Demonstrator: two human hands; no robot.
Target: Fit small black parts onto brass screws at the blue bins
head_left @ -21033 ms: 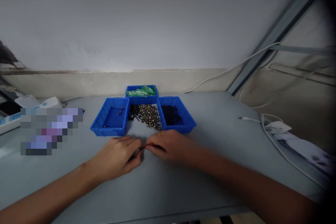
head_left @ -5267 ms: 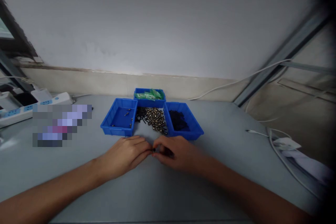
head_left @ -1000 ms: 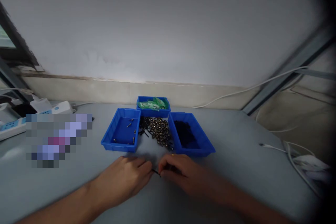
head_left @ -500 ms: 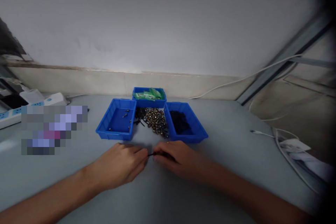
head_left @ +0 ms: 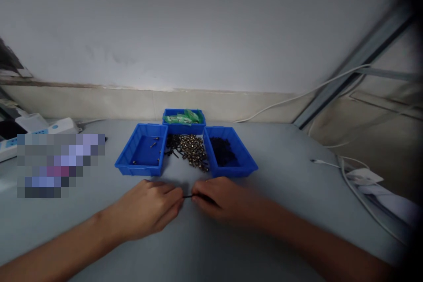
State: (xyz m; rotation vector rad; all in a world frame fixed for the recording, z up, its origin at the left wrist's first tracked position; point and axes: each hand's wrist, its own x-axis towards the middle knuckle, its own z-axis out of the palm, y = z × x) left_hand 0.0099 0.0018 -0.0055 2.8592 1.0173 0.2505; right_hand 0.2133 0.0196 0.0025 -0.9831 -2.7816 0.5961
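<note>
My left hand [head_left: 150, 207] and my right hand [head_left: 226, 200] meet over the grey table, fingertips close together. A thin black stick-like piece [head_left: 187, 196] spans the small gap between them, pinched at each end. Its ends are hidden in the fingers, so its exact kind cannot be told. Just beyond lies a pile of small brass-coloured metal fittings [head_left: 193, 150], with small black parts [head_left: 172, 142] heaped at its left. A blue bin [head_left: 140, 170] on the left holds a few metal pieces. The right blue bin [head_left: 239, 171] contains many small black parts [head_left: 223, 152].
At the back, another blue bin [head_left: 184, 128] holds green plastic bags [head_left: 187, 117]. A white power strip [head_left: 64, 126] and a pixelated patch are on the left. White cables [head_left: 330, 164] lie at the right, near a metal frame post [head_left: 330, 92]. A wall closes off the back.
The gap between my fingertips has widened slightly, and more of the black piece shows. The whole view has shifted a little, so the bins appear farther left.
</note>
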